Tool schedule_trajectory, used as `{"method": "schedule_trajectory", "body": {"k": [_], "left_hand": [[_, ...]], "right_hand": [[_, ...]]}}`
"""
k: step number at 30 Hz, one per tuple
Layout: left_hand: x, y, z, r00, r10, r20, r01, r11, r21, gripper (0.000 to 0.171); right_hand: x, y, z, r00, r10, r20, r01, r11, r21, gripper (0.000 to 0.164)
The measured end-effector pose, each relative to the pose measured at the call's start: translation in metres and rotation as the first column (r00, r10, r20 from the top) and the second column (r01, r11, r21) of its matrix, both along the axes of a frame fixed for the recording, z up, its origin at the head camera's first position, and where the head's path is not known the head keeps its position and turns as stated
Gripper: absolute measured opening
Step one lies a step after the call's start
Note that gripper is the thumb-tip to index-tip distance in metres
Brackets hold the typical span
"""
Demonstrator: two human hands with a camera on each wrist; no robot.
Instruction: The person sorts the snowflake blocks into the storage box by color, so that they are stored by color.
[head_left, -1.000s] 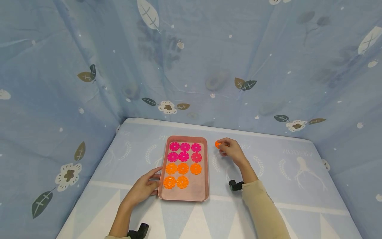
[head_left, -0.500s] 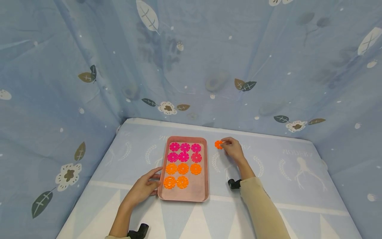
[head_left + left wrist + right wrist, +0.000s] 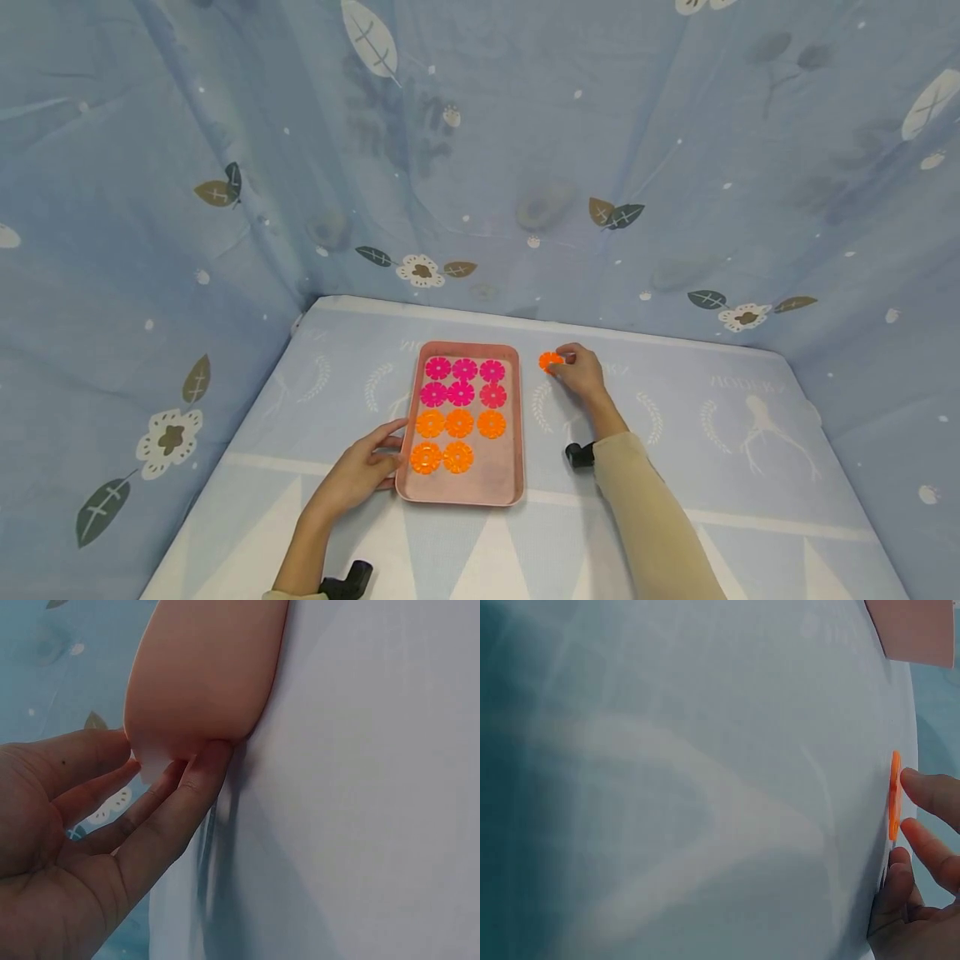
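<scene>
A pink tray [image 3: 491, 483] lies on the table with rows of flower-like notched plastic discs: magenta ones [image 3: 461, 393] and a redder one at the back, orange ones [image 3: 458, 423] towards the front. My left hand [image 3: 358, 468] touches the tray's left side; in the left wrist view its spread fingertips meet the outer wall. Right of the tray's back corner, another orange notched disc [image 3: 550, 362] lies flat on the table. My right hand [image 3: 581, 373] is at this disc. From the right wrist, the disc [image 3: 895, 796] shows edge-on with fingertips right at its upper face.
The cloth-covered table [image 3: 720, 450] ends at the back against a blue patterned curtain [image 3: 480, 167], which also hangs on both sides. Black wrist devices [image 3: 581, 455] sit on both wrists. The tray's front right corner is bare.
My right hand first covers much of the orange disc, then draws slightly back to the right, leaving more of it showing. The right forearm shifts a little left. Left hand and tray stay put.
</scene>
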State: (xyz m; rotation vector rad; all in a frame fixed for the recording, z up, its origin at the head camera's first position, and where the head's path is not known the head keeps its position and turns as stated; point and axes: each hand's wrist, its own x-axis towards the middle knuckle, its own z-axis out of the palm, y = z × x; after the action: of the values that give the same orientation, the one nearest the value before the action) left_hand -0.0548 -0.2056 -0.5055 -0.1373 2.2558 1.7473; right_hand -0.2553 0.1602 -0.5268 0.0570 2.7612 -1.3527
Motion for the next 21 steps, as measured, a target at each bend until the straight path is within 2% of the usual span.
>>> {"method": "schedule_trajectory", "body": {"k": [5,11,16,21], "left_hand": [[0.001,-0.001,0.001,1.000,-0.010,-0.006,0.010,1.000,-0.001,0.053],[0.000,-0.001,0.000,1.000,-0.010,0.002,0.010,1.000,0.007,0.054],[-0.001,0.000,0.001,1.000,-0.004,0.001,0.004,1.000,-0.004,0.054],[0.000,0.000,0.002,1.000,-0.008,-0.005,0.008,1.000,-0.005,0.055]], "right_hand": [[-0.001,-0.002,0.002,1.000,-0.003,0.018,0.002,0.999,0.049,0.038],[-0.003,-0.004,0.005,0.997,-0.020,0.071,0.018,1.000,0.025,0.042],[-0.003,-0.001,0.009,0.992,-0.043,0.116,0.049,0.997,-0.056,0.040],[-0.003,0.003,0.011,0.980,-0.065,0.188,0.097,0.981,-0.167,0.035]]}}
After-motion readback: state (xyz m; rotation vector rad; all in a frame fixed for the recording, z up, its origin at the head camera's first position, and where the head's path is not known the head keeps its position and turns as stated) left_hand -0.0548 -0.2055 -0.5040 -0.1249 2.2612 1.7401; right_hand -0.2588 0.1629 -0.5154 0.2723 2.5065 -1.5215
